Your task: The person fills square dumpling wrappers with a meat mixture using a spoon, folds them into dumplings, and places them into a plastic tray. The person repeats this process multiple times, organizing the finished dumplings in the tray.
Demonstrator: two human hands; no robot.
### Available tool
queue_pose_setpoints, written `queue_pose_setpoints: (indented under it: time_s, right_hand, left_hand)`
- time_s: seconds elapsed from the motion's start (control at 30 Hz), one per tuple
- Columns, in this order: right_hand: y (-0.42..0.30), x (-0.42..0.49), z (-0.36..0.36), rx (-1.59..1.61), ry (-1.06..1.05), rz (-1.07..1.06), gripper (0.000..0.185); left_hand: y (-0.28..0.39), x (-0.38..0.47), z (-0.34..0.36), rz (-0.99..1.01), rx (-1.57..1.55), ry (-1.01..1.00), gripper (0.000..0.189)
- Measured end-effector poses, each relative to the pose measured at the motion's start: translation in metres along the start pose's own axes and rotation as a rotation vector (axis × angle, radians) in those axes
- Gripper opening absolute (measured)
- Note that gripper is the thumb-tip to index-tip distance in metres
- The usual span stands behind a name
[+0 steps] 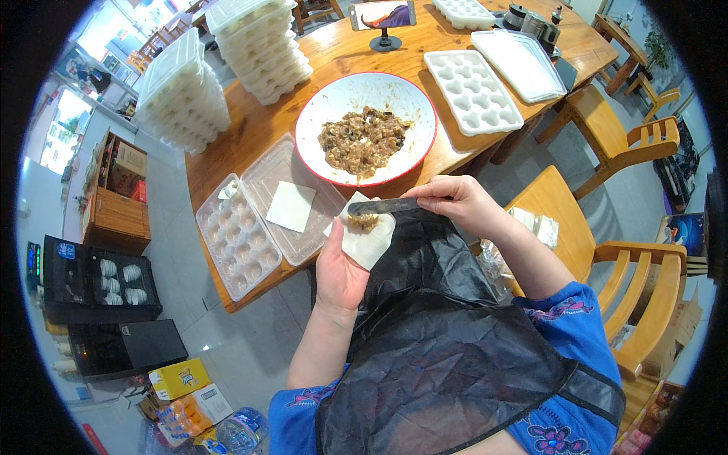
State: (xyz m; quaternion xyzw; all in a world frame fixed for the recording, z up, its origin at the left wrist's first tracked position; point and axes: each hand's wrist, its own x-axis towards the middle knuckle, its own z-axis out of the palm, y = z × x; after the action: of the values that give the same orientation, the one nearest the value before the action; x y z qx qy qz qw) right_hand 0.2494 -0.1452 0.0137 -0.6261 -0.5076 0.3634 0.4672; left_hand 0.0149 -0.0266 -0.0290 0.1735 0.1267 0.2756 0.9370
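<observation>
On my left hand (340, 273) lies a square dough wrapper (367, 244) with a small mound of meat filling (363, 222). My right hand (455, 199) grips a flat spatula (387, 206), its tip touching the filling. Behind them stands a white enamel basin (304, 119) with a red rim, holding chopped meat filling (364, 142). Left of my hands, a pale wrapper (290, 206) rests on a clear plastic lid (284, 153). Beside it is a clear compartment tray (242, 250), with one wrapped dumpling (229, 190) in its far corner compartment.
Stacked trays of dumplings (250, 45) and a bagged stack (176, 96) stand on the wooden table (227, 131) at far left. A white compartment tray (473, 91) and lids (520, 65) lie right. A phone (383, 15) stands behind the basin. A wooden chair (560, 222) is at right, bearing white packets (534, 226).
</observation>
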Motion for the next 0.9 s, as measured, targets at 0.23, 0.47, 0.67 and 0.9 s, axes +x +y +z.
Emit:
queue_pose_setpoints:
  time_s: [0.23, 0.47, 0.67, 0.9]
  right_hand:
    - [-0.004, -0.005, 0.005, -0.192, 0.018, -0.236, 0.016]
    - [-0.001, -0.008, 0.006, -0.515, 0.126, -0.577, 0.034]
    - [-0.003, -0.008, 0.004, -0.617, 0.145, -0.63, 0.034]
    - [-0.017, -0.014, 0.016, -0.472, -0.08, -0.226, 0.027]
  left_hand:
    - [0.003, -0.004, 0.007, 0.068, 0.051, -0.079, 0.059]
    - [0.006, -0.006, 0.014, 0.055, 0.085, -0.124, 0.06]
    - [0.01, -0.007, 0.021, 0.037, 0.209, -0.017, 0.063]
    - [0.009, -0.009, 0.025, 0.069, 0.251, 0.054, 0.066]
